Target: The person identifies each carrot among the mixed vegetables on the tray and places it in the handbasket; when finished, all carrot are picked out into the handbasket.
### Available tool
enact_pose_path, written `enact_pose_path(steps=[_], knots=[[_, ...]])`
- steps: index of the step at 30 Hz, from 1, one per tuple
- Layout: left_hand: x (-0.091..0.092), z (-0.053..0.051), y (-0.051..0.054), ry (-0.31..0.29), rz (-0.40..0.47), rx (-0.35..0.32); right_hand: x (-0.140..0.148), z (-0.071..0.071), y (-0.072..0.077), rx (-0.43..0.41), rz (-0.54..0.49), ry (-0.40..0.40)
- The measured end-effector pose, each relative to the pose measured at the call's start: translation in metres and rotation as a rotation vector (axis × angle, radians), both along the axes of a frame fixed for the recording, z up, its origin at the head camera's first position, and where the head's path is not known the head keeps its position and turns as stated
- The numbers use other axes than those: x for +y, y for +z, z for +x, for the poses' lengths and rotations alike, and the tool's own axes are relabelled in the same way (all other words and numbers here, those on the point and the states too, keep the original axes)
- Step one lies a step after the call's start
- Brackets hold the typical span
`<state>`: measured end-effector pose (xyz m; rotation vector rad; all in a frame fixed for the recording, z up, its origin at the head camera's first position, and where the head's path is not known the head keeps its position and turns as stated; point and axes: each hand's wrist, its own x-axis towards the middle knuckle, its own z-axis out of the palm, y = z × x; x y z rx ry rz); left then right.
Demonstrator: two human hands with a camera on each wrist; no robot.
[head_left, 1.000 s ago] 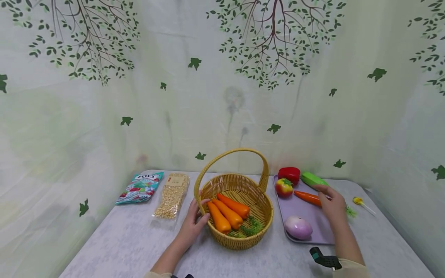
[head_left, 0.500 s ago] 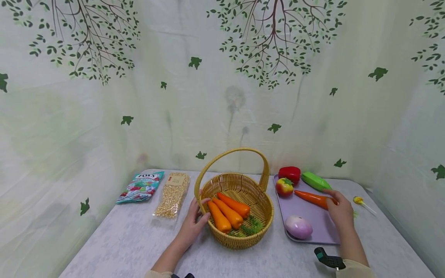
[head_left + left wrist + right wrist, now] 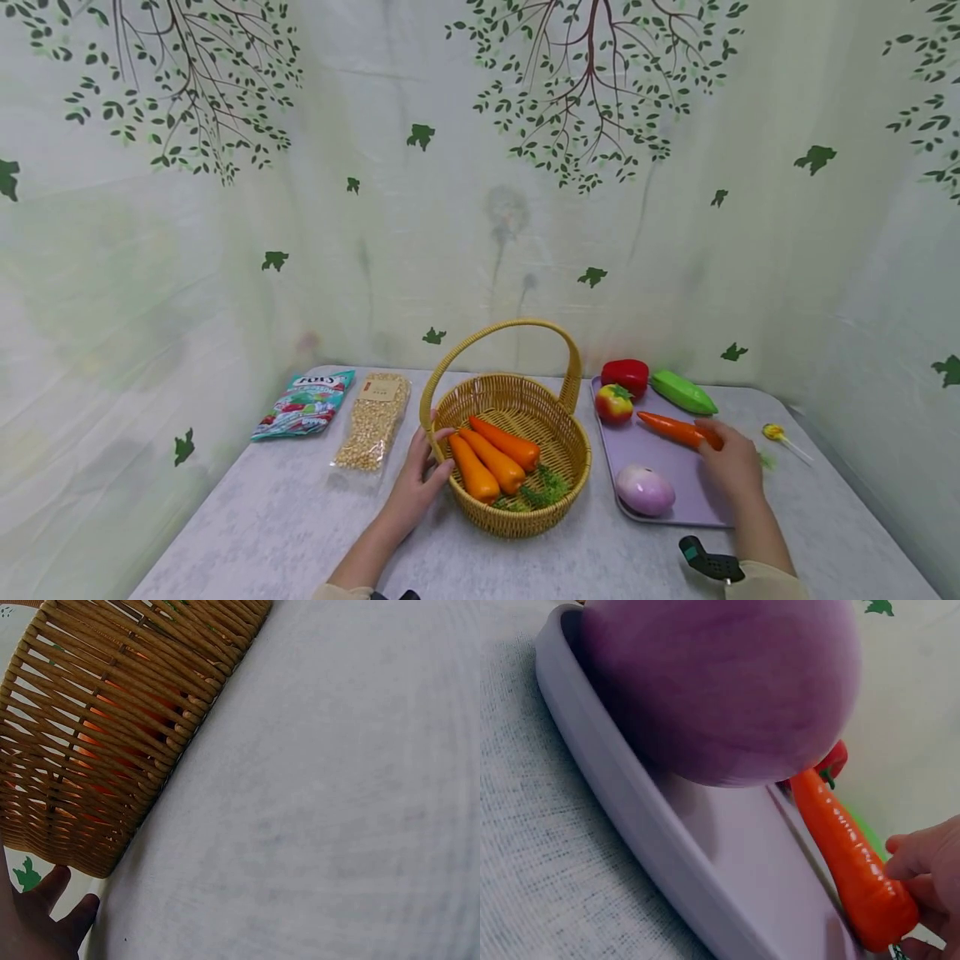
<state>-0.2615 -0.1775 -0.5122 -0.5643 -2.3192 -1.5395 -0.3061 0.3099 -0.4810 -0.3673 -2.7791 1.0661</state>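
Note:
My left hand (image 3: 417, 477) holds the left side of a woven basket (image 3: 517, 523), with fingers and thumb about the foot of its handle. Several orange carrots (image 3: 489, 461) with green tops lie inside. In the left wrist view, fingertips (image 3: 54, 885) touch the wicker wall. Over a purple tray (image 3: 693, 492), my right hand (image 3: 733, 461) grips the thick end of an orange-red carrot (image 3: 670, 428). That carrot lies slanted, its tip pointing away to the left. A purple onion-like vegetable (image 3: 727, 690) fills the top of the right wrist view.
A red pepper (image 3: 625, 377), a red-yellow fruit (image 3: 613, 405) and a green vegetable (image 3: 684, 392) sit at the tray's back. A yellow-headed lollipop (image 3: 783, 442) lies right of it. A teal candy bag (image 3: 303, 406) and a corn-kernel packet (image 3: 371, 425) lie left of the basket.
My right hand has shifted right and slightly nearer along the carrot to its thick end, uncovering the green vegetable. The left hand and basket stay in place.

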Motion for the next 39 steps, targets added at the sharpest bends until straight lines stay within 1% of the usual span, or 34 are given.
enact_pose_path(steps=[4, 6, 9, 12, 16, 19, 23, 27, 30, 33, 36, 39], knots=[[0.0, 0.0, -0.001, 0.008, 0.0, -0.022, 0.001, 0.0, -0.002, -0.007, 0.083, 0.031], [0.001, 0.0, 0.0, 0.014, -0.001, -0.039, 0.002, 0.0, -0.004, -0.009, 0.108, 0.043], [0.001, 0.0, 0.0, 0.019, 0.002, -0.048, 0.002, 0.001, -0.005, -0.023, 0.114, 0.054], [0.002, 0.001, 0.001, 0.021, 0.003, -0.042, 0.004, 0.003, -0.006, -0.043, 0.104, 0.057], [0.002, 0.001, 0.0, 0.016, -0.002, -0.038, 0.005, 0.006, -0.006, -0.047, 0.105, 0.06], [0.002, 0.001, 0.0, 0.016, -0.001, -0.035, 0.006, 0.007, -0.005, -0.05, 0.117, 0.079], [0.002, 0.0, -0.001, 0.016, 0.01, -0.039, 0.007, 0.007, -0.002, -0.079, 0.147, 0.119], [0.001, 0.0, 0.0, 0.015, 0.008, -0.043, 0.007, 0.006, -0.001, -0.095, 0.224, 0.155], [0.001, 0.001, 0.001, 0.018, 0.007, -0.056, 0.005, 0.005, 0.0, -0.101, 0.276, 0.162], [0.001, 0.001, 0.002, 0.019, 0.007, -0.07, 0.003, 0.007, 0.001, -0.105, 0.288, 0.152], [0.001, 0.002, 0.003, 0.016, 0.005, -0.082, 0.003, 0.009, 0.002, -0.108, 0.271, 0.142], [0.001, 0.002, 0.003, 0.016, 0.01, -0.077, 0.005, 0.011, 0.004, -0.107, 0.252, 0.135]])
